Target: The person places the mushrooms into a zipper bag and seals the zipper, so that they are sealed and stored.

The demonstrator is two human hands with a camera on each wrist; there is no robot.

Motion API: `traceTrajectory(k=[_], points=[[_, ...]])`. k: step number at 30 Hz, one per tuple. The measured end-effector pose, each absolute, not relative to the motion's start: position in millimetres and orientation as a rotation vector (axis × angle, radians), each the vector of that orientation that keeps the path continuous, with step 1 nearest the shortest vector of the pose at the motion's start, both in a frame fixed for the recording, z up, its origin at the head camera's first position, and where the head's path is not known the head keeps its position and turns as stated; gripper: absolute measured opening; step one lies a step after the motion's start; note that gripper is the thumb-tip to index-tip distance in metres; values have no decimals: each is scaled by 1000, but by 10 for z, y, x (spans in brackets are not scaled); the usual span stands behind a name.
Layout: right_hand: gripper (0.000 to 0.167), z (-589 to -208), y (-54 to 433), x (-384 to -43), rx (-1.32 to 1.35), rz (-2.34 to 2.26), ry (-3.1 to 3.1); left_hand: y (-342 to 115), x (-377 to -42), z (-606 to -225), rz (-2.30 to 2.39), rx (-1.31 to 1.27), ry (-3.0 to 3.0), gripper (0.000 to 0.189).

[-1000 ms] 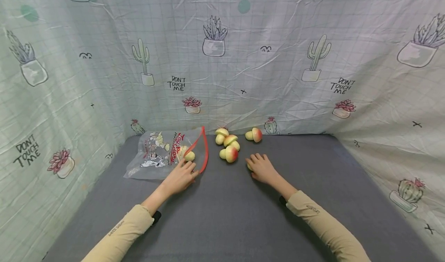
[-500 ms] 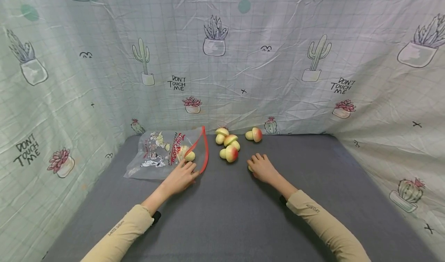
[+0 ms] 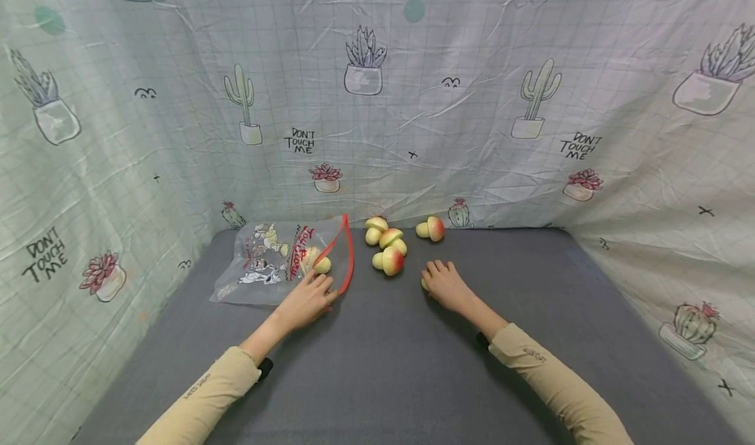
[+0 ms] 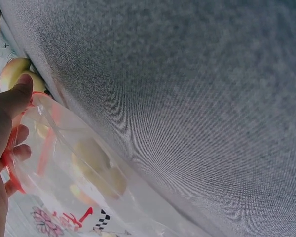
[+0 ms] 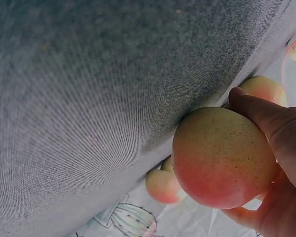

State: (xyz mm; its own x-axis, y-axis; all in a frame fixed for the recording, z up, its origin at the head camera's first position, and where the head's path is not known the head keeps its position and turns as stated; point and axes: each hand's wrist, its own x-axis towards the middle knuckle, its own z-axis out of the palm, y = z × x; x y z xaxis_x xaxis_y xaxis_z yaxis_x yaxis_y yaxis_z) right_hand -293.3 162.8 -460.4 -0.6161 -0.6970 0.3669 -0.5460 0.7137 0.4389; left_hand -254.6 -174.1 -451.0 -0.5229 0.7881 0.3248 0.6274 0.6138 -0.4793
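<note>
My left hand (image 3: 307,304) is at the red-edged mouth of a clear printed plastic bag (image 3: 236,293) lying flat on the table. In the left wrist view its thumb and fingers hold the red rim (image 4: 9,165). A yellow toy mushroom (image 3: 320,265) shows through the plastic near the mouth. My right hand (image 3: 449,288) grips another toy mushroom (image 5: 222,158) by its sides, the round cap yellow with a red blush. Seen from the head, only a sliver of that one shows beside the fingertips; its stem is hidden in the right wrist view.
Between the bag and my right hand several more toy mushrooms lie loose: a cluster with one in front (image 3: 390,261), and one farther back (image 3: 430,229). A printed curtain (image 3: 413,137) hangs along the back and sides of the grey table (image 3: 377,366).
My right hand has shifted very slightly to the right with its mushroom. The left hand and the bag stay where they were.
</note>
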Motion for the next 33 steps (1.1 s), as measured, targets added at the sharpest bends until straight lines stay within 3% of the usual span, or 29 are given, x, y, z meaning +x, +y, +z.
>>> traceTrajectory(k=[33], points=[[46, -4436, 1465, -2840, 943, -91, -2349, -1748, -2546, -4532, 416, -1128, -2331, 28]])
